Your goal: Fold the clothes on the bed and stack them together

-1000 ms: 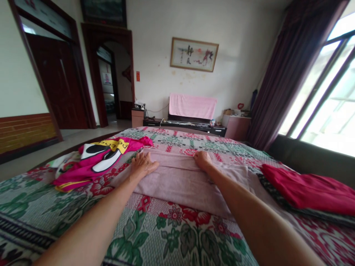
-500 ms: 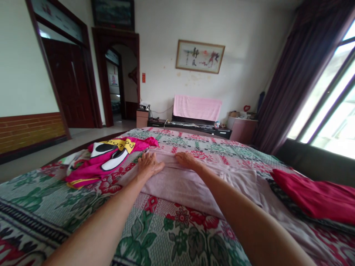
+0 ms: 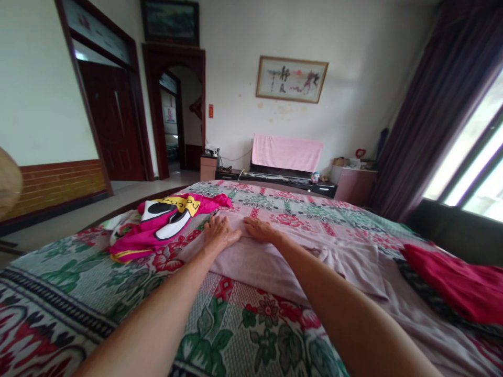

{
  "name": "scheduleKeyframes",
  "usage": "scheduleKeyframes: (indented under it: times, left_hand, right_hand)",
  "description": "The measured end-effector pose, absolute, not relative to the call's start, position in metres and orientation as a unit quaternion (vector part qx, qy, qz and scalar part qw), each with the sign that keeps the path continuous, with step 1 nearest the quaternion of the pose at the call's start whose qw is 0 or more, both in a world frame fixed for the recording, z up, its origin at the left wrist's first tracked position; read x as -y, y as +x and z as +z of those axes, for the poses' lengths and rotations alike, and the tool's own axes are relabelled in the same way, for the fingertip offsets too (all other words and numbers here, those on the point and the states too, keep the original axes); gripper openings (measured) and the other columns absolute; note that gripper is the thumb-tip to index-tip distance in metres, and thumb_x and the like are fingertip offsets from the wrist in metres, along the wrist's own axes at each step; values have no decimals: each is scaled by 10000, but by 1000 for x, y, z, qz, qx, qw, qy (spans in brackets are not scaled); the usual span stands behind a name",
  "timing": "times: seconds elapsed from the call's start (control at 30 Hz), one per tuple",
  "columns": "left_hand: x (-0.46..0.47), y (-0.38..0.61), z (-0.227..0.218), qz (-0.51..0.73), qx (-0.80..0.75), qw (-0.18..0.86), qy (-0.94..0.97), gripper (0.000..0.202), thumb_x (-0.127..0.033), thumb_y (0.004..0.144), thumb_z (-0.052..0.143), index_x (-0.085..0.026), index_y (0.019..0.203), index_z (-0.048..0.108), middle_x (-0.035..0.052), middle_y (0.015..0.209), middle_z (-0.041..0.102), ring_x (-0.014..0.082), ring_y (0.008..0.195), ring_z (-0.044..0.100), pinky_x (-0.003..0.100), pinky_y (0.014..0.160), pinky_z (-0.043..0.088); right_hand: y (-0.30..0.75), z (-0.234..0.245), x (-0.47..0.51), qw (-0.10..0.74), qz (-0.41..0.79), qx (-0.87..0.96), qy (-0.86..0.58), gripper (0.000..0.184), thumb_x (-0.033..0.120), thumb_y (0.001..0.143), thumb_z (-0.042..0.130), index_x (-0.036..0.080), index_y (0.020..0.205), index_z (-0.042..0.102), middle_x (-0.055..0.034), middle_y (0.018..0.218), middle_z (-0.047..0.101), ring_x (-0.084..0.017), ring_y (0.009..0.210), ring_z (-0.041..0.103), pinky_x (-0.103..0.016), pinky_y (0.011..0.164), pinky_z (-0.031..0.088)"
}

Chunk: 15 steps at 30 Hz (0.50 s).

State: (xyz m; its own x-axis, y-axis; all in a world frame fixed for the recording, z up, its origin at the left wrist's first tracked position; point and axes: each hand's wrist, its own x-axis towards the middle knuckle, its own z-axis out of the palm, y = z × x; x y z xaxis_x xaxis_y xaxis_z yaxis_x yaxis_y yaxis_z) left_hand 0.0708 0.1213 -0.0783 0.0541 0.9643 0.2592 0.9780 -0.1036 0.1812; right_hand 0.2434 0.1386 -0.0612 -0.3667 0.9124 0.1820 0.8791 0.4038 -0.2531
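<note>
A pale mauve garment (image 3: 255, 269) lies spread across the patterned bed cover, some of it rumpled toward the right. My left hand (image 3: 220, 233) rests on its far left part, palm down and fingers apart. Close beside it, my right hand (image 3: 259, 230) lies flat on the same cloth with its fingers stretched toward the left hand. Neither hand lifts the fabric. Left of my left hand is a bright pink garment (image 3: 135, 238) with a yellow band and large black-and-white shapes, loosely bunched.
A folded red cloth (image 3: 456, 283) lies on a dark patterned one at the right. The floral bed cover (image 3: 220, 335) spreads beneath everything. Beyond the bed stand a low black cabinet (image 3: 326, 189) and a screen draped with a pink towel (image 3: 286, 152). A dark curtain (image 3: 416, 115) hangs by the window.
My right hand has slid left over the mauve garment, nearer my left hand. The view has turned slightly left, and a round tan object now shows at the left edge.
</note>
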Motion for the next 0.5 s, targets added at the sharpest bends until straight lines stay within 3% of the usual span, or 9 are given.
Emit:
scheduleKeyframes:
  times: [0.13, 0.23, 0.3, 0.5]
  left_hand:
    - [-120, 71, -78, -163, 664, 16, -730, 624, -521, 800, 415, -163, 1305, 491, 150, 1399, 475, 342, 1318, 360, 491, 1038, 327]
    - [-120, 71, -73, -172, 663, 6, -728, 608, -515, 784, 450, -170, 1282, 512, 146, 1404, 470, 344, 1312, 367, 494, 1031, 338]
    - [-121, 69, -67, -178, 663, -2, -727, 551, -492, 781, 470, -184, 1229, 551, 134, 1379, 497, 335, 1282, 406, 486, 1020, 356]
    - [-131, 58, -51, -176, 645, 37, -742, 347, -294, 846, 411, -184, 1105, 614, 113, 1271, 586, 266, 1201, 499, 394, 978, 415]
  right_hand:
    - [250, -52, -145, 192, 70, 812, -547, 415, 243, 940, 322, 247, 1248, 601, -41, 1296, 614, -217, 1193, 562, -427, 1028, 429]
    - [272, -42, -136, 231, 55, 795, -558, 456, 198, 942, 269, 199, 1275, 581, -61, 1246, 646, -196, 1152, 590, -372, 1003, 449]
    - [291, -36, -118, 248, 48, 784, -567, 428, 173, 910, 332, 159, 1236, 610, -89, 1219, 661, -206, 1111, 616, -352, 979, 463]
    - [331, -39, -37, 183, -3, 798, -574, 350, 150, 844, 436, 162, 1102, 673, -107, 1125, 698, -239, 1051, 642, -361, 946, 465]
